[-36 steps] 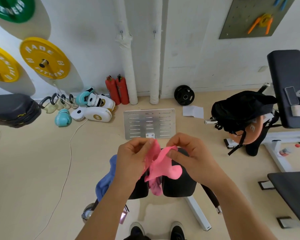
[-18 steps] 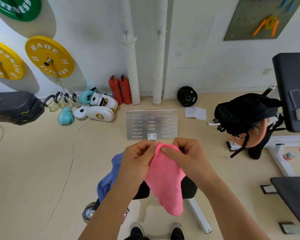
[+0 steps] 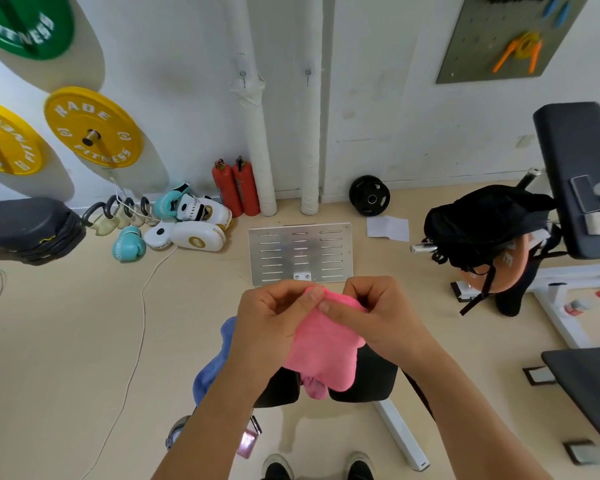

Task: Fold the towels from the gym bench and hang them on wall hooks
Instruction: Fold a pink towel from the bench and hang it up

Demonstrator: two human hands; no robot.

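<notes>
I hold a pink towel (image 3: pixel 323 351) in front of me above the black gym bench (image 3: pixel 368 379). My left hand (image 3: pixel 274 320) and my right hand (image 3: pixel 374 313) pinch its top edge close together, and the cloth hangs down doubled below them. A blue towel (image 3: pixel 215 365) is draped over the bench's left side, partly hidden by my left forearm. Another pinkish cloth (image 3: pixel 314 389) lies on the bench under the hanging towel. Two small wall hooks, one (image 3: pixel 243 75) on the left and one (image 3: pixel 308 73) on the right, sit by the white pipes ahead.
A slotted metal plate (image 3: pixel 300 252) lies on the floor ahead. Boxing gloves (image 3: pixel 187 226), two red extinguishers (image 3: pixel 236 188) and a black weight plate (image 3: pixel 369 195) line the wall. A black backpack (image 3: pixel 482 223) and another bench (image 3: pixel 575 174) stand at the right. A cable (image 3: pixel 142 306) runs across the floor.
A second ago the towel was bunched between my hands. I drew its top edges together, it hung long, and now it hangs shorter and folded.
</notes>
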